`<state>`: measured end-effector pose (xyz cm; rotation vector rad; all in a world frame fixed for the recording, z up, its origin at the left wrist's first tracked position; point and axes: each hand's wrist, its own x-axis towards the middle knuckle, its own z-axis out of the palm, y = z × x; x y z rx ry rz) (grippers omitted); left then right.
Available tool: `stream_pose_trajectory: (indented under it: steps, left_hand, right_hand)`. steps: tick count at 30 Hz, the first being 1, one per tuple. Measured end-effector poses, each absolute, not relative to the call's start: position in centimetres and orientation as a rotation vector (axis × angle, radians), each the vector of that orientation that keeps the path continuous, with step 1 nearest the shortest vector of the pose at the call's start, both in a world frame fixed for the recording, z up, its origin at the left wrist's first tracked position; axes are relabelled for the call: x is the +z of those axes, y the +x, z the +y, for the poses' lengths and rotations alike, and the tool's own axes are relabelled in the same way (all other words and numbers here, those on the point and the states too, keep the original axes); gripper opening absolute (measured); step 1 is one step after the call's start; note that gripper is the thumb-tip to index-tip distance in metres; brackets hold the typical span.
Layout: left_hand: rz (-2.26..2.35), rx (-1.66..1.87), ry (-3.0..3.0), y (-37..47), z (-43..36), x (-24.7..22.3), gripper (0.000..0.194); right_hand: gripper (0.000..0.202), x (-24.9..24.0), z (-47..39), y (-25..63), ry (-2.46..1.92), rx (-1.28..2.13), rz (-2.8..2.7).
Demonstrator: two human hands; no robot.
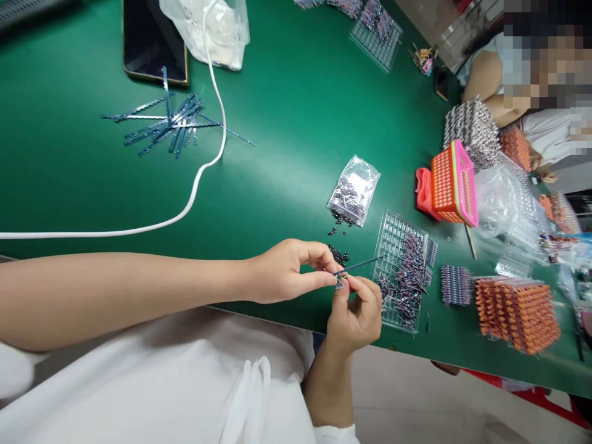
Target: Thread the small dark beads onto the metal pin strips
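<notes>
My left hand (296,271) reaches in from the left edge, thumb and forefinger closed in a pinch on a thin dark blue strip (359,266). The strip's free end points right, towards a clear tray. Just below, my right hand (357,314) is closed too, its thumb and forefinger meeting my left fingertips. What sits between those right fingertips is small and mostly hidden. Dark round beads (340,255) lie scattered on the green table behind my hands. Beyond them is a clear bag of dark beads (354,191). The clear compartment tray (388,237) holds a heap of short patterned pieces (409,280).
A pile of blue strips (173,123), a phone (155,43) and a white cable (198,179) lie at left. To the right stand an orange-pink basket (451,185), stacked orange pieces (518,314) and a small patterned stack (456,285). Another person sits at the far right.
</notes>
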<state>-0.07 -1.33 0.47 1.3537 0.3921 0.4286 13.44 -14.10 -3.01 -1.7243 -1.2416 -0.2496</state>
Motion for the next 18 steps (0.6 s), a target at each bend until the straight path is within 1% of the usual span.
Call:
stream_pose_trajectory:
  steps: [3,6,12,18]
  left_hand:
    - [0.444,0.416,1.218,0.19,-1.26,0.41,0.014]
    - [0.511,0.413,1.195,0.43,-1.20,0.40,0.014]
    - [0.517,0.407,1.223,0.45,-1.19,0.35,0.014]
    - [0.535,0.386,1.295,0.24,-1.06,0.43,0.014]
  right_hand:
    - [0.006,-3.11,-14.28,13.41,-1.691,-0.065,-1.121]
    - [0.003,-3.16,-14.33,13.40,-1.643,0.037,-1.055]
    - [0.005,-3.12,-14.16,13.29,-1.579,0.090,-1.034]
    - [0.003,-3.05,-14.06,13.32,-1.584,0.086,-1.039]
